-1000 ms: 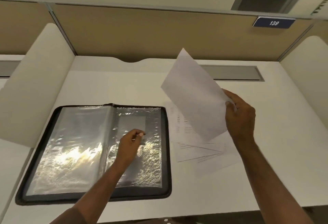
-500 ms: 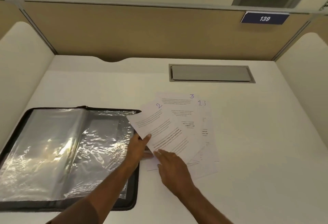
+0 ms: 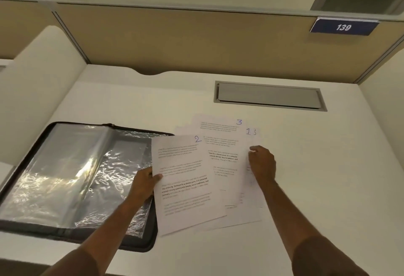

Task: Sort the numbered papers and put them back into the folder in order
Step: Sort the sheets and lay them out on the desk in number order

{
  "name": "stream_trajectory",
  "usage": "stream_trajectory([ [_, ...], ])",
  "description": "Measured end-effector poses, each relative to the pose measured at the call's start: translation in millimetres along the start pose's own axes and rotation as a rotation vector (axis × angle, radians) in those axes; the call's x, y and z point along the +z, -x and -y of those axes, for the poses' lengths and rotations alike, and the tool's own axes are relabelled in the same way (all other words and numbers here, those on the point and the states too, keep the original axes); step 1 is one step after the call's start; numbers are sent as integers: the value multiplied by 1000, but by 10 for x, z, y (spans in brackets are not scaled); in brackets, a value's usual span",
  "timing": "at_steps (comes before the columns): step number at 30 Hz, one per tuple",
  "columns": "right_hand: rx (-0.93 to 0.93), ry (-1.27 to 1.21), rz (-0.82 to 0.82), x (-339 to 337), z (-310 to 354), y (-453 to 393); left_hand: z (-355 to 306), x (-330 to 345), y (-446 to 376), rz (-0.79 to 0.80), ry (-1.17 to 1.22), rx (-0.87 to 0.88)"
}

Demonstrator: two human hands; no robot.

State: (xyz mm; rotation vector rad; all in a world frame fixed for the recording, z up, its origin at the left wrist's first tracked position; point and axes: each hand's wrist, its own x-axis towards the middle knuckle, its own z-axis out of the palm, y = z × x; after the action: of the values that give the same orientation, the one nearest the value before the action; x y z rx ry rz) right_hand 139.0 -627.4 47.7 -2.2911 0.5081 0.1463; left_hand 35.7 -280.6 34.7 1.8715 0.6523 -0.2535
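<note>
Folder (image 3: 72, 179): black zip-edged display book, lying open on your white desk (image 3: 328, 177) at the left, its glossy clear sleeves facing up.

Sheet marked 2 (image 3: 185, 179): printed page, blue handwritten numeral at its top right corner. Your left hand (image 3: 143, 182) pinches its left edge, thumb on top and fingers underneath. Its left edge overlaps the folder's right side; its right part covers the other sheets.

Sheet marked 3 (image 3: 223, 144): lies beneath sheet 2, just to its right, numeral showing at the top corner.

Sheet marked 13 (image 3: 253, 138): lowest visible of the fan, at the right, mostly covered. Your right hand (image 3: 261, 163) rests on it, fingers curled at the edge of sheet 3; whether they pinch a page I cannot tell.

Cable hatch (image 3: 270, 96): grey, recessed in the desk behind the papers.

Number plate (image 3: 343, 27): blue, reading 139, on the partition above.
</note>
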Motion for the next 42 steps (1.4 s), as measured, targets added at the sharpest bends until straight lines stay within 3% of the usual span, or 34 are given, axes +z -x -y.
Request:
stream_trajectory([
  [4,174,16,49,35,64,-286,47,34,-62,-25,-54,-12],
  [13,192,-27,136,254,286,-417,105,54,-172,-39,-106,-15],
  [18,138,-99,168,264,437,-363,133,33,-164,-33,-91,11],
  [23,-58,-64,46,195,505,-223,134,33,-102,-54,-52,48],
  [28,-220,-199,-94,-92,425,-193,114,24,0,-101,22,89],
  [42,5,-659,-54,-705,-75,-32,35,-147,252,-104,487,-2],
])
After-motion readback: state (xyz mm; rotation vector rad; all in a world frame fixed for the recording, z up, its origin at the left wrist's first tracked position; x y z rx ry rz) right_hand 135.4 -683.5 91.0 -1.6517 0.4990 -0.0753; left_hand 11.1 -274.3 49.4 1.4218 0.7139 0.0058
